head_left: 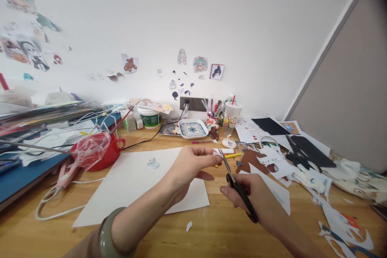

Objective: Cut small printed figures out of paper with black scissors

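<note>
My right hand (256,193) is closed around the handles of black-handled scissors (241,195), whose slim metal blades point up and away. Just left of the blades, my left hand (192,163) has its thumb and index finger drawn together in a pinch at the blade tips. Whatever sits between those fingertips is too small to make out. Below my left forearm lies a large white paper sheet (127,185), with a small pale-blue cutout (153,163) on it. A tiny white paper scrap (189,226) rests on the wooden table nearer me.
A red mug (105,157) with plastic wrap stands left, beside white cables. Along the wall are a patterned square dish (192,128), a green-and-white tub (150,119) and a lidded cup (232,115). Brown paper (252,161), more scissors (298,155) and paper offcuts (341,221) cover the right.
</note>
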`<state>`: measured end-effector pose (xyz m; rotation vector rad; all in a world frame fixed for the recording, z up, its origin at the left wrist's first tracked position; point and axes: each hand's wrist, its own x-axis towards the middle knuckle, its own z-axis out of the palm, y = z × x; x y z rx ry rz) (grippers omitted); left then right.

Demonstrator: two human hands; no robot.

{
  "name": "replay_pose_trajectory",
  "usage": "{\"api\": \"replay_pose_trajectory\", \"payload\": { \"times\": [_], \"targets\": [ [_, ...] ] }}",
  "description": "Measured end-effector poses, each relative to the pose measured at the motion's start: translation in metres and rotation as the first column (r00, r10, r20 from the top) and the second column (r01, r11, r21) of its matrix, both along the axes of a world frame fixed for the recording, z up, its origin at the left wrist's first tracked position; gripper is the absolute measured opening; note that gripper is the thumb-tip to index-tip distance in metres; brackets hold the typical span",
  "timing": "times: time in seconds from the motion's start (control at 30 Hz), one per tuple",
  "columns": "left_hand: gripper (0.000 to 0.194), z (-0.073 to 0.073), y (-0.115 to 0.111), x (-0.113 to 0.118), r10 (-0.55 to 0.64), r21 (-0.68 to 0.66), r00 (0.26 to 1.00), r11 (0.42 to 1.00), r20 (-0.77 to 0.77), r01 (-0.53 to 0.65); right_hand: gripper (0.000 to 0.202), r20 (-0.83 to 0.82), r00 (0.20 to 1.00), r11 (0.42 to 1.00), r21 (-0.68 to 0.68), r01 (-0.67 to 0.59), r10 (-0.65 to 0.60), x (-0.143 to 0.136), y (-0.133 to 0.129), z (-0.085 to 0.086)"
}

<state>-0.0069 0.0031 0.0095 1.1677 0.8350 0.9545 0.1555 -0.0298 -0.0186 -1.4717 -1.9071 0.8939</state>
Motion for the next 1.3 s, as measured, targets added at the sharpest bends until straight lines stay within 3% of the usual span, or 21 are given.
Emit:
{"api": "replay_pose_trajectory", "payload": {
  "times": [0.6,0.8,0.93,1.07,1.3],
  "targets": [
    [0.017,0.000,0.001,-0.001,0.007,0.019,1.000,1.000,0.013,-0.008,0.031,0.026,1.000,1.000,-0.023,-0.010,0.011,0.000,0.000,0.001],
    [0.019,0.002,0.002,-0.004,0.015,0.020,1.000,1.000,0.001,-0.015,0.028,-0.058,0.992,0.991,-0.067,-0.115,0.111,0.002,0.002,0.006],
    [0.016,0.001,0.003,-0.003,-0.014,0.032,0.998,0.999,-0.057,0.016,0.021,-0.199,0.980,1.000,-0.020,-0.012,0.007,0.002,0.003,0.007],
    [0.011,0.000,0.002,-0.001,-0.128,0.012,0.978,0.991,-0.166,0.132,0.017,-0.309,0.943,0.989,0.042,0.145,-0.125,0.001,0.002,0.009],
    [0.011,-0.005,0.002,0.000,-0.211,-0.003,0.937,0.976,-0.277,0.219,0.013,-0.313,0.945,0.996,-0.007,0.094,-0.092,0.000,0.002,0.005]
  ]
}}
